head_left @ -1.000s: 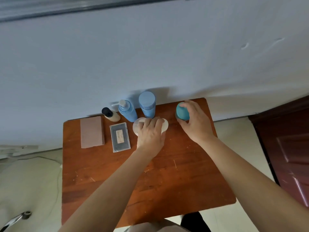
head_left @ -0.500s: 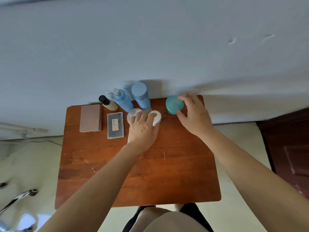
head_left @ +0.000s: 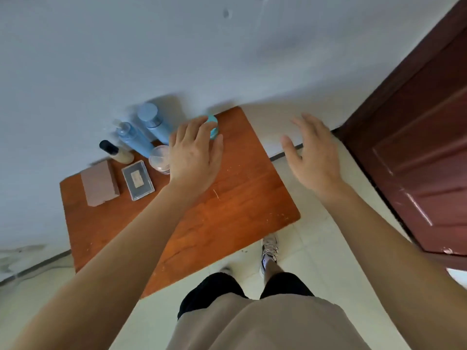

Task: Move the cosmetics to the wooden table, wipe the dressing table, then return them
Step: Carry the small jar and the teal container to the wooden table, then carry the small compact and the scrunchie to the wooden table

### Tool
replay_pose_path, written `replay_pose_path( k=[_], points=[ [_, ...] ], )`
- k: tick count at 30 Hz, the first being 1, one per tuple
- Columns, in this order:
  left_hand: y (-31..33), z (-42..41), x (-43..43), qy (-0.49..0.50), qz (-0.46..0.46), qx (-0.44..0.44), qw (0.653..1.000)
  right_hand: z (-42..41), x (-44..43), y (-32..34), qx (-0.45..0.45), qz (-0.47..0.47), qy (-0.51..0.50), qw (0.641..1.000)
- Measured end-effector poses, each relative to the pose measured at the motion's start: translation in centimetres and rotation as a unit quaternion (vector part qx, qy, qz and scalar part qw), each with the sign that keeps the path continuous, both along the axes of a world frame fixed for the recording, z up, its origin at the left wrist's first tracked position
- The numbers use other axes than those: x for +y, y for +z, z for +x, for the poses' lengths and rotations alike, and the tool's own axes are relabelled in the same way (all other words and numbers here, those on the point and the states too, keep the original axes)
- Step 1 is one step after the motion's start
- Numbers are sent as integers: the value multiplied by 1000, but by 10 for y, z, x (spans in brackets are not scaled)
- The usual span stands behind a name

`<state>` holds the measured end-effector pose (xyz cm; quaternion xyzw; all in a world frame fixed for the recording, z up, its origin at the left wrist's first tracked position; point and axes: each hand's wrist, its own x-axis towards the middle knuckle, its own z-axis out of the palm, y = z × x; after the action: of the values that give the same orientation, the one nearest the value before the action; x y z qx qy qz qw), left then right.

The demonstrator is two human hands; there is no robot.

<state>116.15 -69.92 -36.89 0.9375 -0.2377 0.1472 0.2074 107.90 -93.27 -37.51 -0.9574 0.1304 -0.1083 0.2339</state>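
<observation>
Items are listed by clock position from the table's centre.

1. Table [head_left: 227, 203]: reddish wood, set against a pale wall [head_left: 126, 59]. All cosmetics are gathered along its far edge.
2. Box [head_left: 99, 183]: brown, flat, laid at 9 o'clock.
3. Case [head_left: 138, 179]: clear, dark inside with a pale label, laid at 10 o'clock just beside the box.
4. Small bottle [head_left: 115, 152]: black cap, beige contents, placed at 10 o'clock behind the box.
5. Pump bottle [head_left: 132, 138]: blue, placed at 11 o'clock.
6. Tall bottle [head_left: 154, 122]: blue with a round cap, placed at 11 o'clock beside the pump bottle.
7. Clear jar [head_left: 158, 157]: pinkish contents, placed in front of the two blue bottles.
8. Teal jar [head_left: 213, 126]: placed at 12 o'clock, partly covered by the left hand.
9. Left hand [head_left: 194, 152]: fingers straight and spread, palm down over the far edge; contact with any item cannot be told.
10. Right hand [head_left: 313, 155]: fingers spread, nothing held, seen at 2 o'clock over the floor [head_left: 316, 248], off the table.
11. Door [head_left: 417, 160]: dark red, seen at 3 o'clock.
12. Shoe [head_left: 270, 251]: seen at 5 o'clock on the floor.
</observation>
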Motion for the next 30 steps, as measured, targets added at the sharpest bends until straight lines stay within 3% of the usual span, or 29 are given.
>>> replay_pose_path(
  k=[7,15,20,30],
  points=[
    [45,-64,-59,-195,-39,-32,979,-137,-13,58,-74,-53,-186,978],
    [117,-198,-172,-363,-69,-70,927,-340,-39,123,-106,-177,-381,901],
    [145,-328,-246,-460,-107,-76,878,-489,-60,137,-119,-209,-481,843],
    [153,-642,-369,-605,-58,-45,793,-802,-89,128,-73,-198,-637,742]
  ],
)
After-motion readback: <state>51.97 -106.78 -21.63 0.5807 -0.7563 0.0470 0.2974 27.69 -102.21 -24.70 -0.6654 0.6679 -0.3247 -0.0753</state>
